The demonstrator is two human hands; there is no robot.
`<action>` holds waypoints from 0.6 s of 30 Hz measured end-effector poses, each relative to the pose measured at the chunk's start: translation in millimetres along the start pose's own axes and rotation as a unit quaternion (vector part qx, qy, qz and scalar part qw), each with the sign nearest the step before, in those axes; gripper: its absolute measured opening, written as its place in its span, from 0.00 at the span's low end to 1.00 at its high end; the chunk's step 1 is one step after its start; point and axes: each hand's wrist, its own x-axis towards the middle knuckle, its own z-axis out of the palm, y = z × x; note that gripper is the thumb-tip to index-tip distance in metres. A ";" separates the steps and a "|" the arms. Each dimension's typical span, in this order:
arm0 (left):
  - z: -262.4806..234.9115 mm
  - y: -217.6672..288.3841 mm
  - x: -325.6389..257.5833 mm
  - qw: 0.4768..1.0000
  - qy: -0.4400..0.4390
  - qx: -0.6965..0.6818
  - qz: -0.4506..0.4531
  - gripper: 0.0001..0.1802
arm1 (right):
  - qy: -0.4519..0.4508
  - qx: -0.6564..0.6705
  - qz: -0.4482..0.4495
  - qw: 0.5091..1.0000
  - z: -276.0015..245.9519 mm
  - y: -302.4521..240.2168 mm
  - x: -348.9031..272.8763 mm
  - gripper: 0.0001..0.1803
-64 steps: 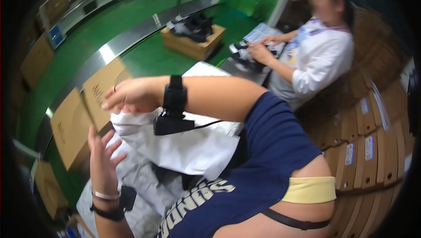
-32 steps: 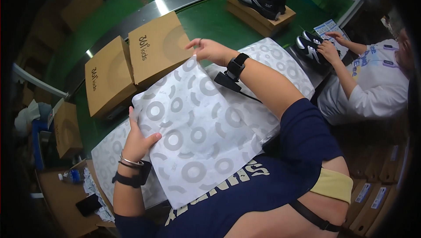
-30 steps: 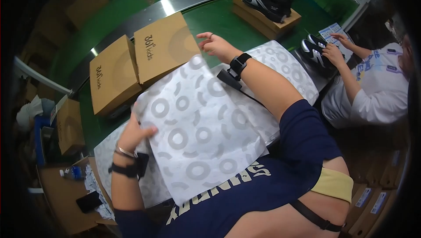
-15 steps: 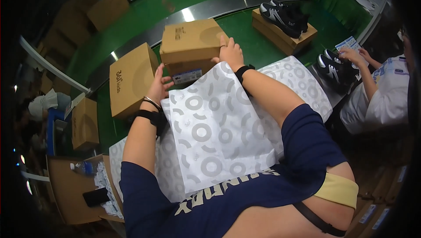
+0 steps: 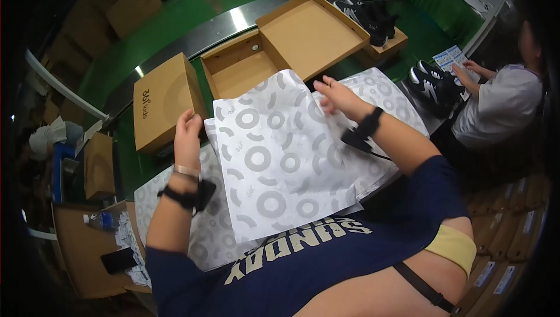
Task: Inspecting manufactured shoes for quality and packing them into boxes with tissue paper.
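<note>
A brown shoebox point(image 5: 230, 72) stands open and bare inside ahead of me, its lid point(image 5: 315, 31) tipped over to the right. Sheets of white wrapping paper point(image 5: 280, 159) with grey rings and arcs are piled in front of my body, the top sheet reaching up to the box's near side. My left hand point(image 5: 188, 140) is beside the left edge of that sheet, fingers up and loosely bent, holding nothing I can see. Above the paper's right part is my right hand point(image 5: 344, 101), fingers apart and with nothing in them, close to the lid's near corner.
A closed shoebox point(image 5: 163, 104) stands to the left. Behind the lid, black-and-grey sneakers point(image 5: 367, 22) rest on another box. At the right, a co-worker point(image 5: 496, 95) holds a printed sheet near more sneakers point(image 5: 431, 86). A carton point(image 5: 81, 247) with a bottle and phone is at lower left.
The shoebox has been opened, its lid now lying to the right. Both hands have come off the box and back toward me, the right one moving rightward and the left one leftward.
</note>
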 end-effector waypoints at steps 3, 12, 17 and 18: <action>-7.2 -29.6 -85.0 0.953 -0.094 0.237 0.166 0.43 | -0.219 -0.111 0.013 0.969 -6.0 22.0 -56.4 0.51; 17.7 -31.6 -139.2 0.989 -0.138 -0.047 -0.004 0.47 | -0.295 0.008 -0.011 0.955 29.3 32.6 -120.2 0.44; 2.9 5.2 -74.3 0.983 -0.158 -0.058 0.067 0.43 | -0.263 0.097 -0.099 0.955 33.9 -21.4 -85.2 0.43; -0.3 10.6 -48.7 0.981 -0.170 -0.053 0.071 0.42 | -0.264 0.115 -0.123 0.950 34.6 -44.2 -74.9 0.38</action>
